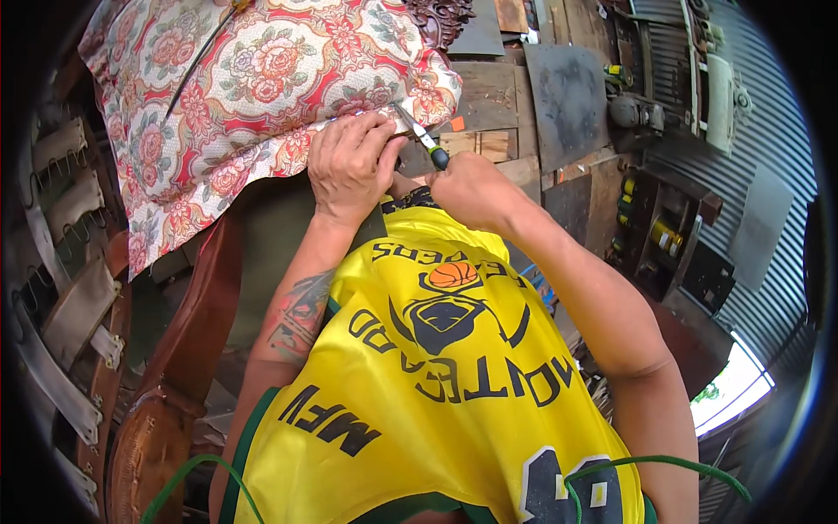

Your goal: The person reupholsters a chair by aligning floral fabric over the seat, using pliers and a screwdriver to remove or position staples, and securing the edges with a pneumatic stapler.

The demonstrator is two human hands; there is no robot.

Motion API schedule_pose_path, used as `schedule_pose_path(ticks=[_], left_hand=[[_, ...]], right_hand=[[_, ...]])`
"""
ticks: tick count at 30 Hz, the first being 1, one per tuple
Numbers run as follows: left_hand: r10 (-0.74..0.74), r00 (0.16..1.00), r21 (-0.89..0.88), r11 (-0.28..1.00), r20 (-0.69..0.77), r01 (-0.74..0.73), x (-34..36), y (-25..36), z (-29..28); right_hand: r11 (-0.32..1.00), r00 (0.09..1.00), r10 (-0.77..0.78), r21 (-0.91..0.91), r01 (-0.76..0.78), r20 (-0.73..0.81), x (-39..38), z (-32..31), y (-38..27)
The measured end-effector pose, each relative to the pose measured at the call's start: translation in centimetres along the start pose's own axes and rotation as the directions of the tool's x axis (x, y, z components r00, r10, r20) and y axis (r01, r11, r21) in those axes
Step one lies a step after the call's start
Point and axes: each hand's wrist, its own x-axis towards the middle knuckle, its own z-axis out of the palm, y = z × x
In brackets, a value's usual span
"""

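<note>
A floral red, pink and cream padded cushion (pixel 262 70) fills the upper left, with a thin dark cord lying across it. My left hand (pixel 349 162) has its fingers bent over the cushion's lower right edge, gripping the fabric there. Just right of it, my right hand (pixel 463 188) is closed round the black and green handle of a metal cutting or pinching tool (pixel 422 133), whose tip touches the cushion edge by my left fingertips. Whether it is scissors or pliers I cannot tell.
Brown wooden chair frames (pixel 175 375) with webbing straps (pixel 70 332) stand at left. A carved dark wooden piece (pixel 441 17) lies behind the cushion. Boards and a dark metal sheet (pixel 567 105) cover the floor. A wooden shelf with yellow spools (pixel 663 236) and corrugated sheeting (pixel 755 113) are at right.
</note>
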Motion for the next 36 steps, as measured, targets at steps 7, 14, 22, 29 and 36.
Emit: schedule_pose_path(ticks=[7,14,22,29,36], left_hand=[[0.035,0.999,0.029,0.999,-0.021,-0.035,-0.2,-0.1,0.2],[0.030,1.000,0.036,0.999,-0.010,-0.029,-0.4,-0.2,-0.1],[-0.017,0.999,0.013,1.000,0.027,0.017,0.1,-0.1,-0.3],[-0.009,1.000,0.010,1.000,0.003,0.009,-0.1,-0.1,-0.1],[0.014,0.999,-0.004,1.000,-0.029,-0.014,-0.2,0.0,-0.1]], right_hand=[[0.945,0.987,-0.011,0.325,-0.042,0.160,0.2,-1.1,0.6],[0.429,0.785,-0.212,0.777,-0.461,0.582,2.5,-1.8,4.4],[0.013,0.544,-0.668,0.739,-0.673,0.507,4.7,1.6,7.1],[0.178,0.734,-0.352,0.812,-0.556,0.580,2.3,0.6,3.5],[0.806,0.956,0.109,0.539,-0.244,0.271,0.1,-0.8,-0.8]])
